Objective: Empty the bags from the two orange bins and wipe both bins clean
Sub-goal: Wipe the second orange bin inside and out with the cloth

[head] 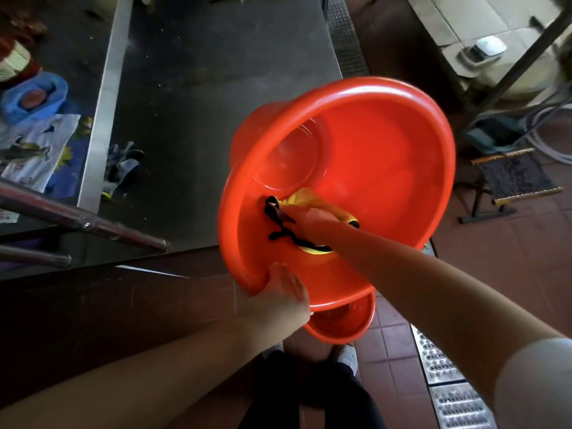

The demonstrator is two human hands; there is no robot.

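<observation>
A large orange bin [387, 156] is tilted toward me over the corner of a dark steel table [192, 88]. My left hand [278, 292] grips its near rim from below. My right hand [312, 221] reaches inside and presses a yellow cloth with black trim [306, 196] against the bin's inner wall near the base. A second, smaller orange bin [340, 325] stands on the floor under the first one, mostly hidden by it. No bags show inside either bin.
Grey work gloves [122, 167] lie on the table. Plastic bags [34, 150] and a blue bag [34, 96] lie at the left. Metal rails [83, 222] jut in from the left. A folding stool [513, 181] and a floor drain grate [445, 382] are at right.
</observation>
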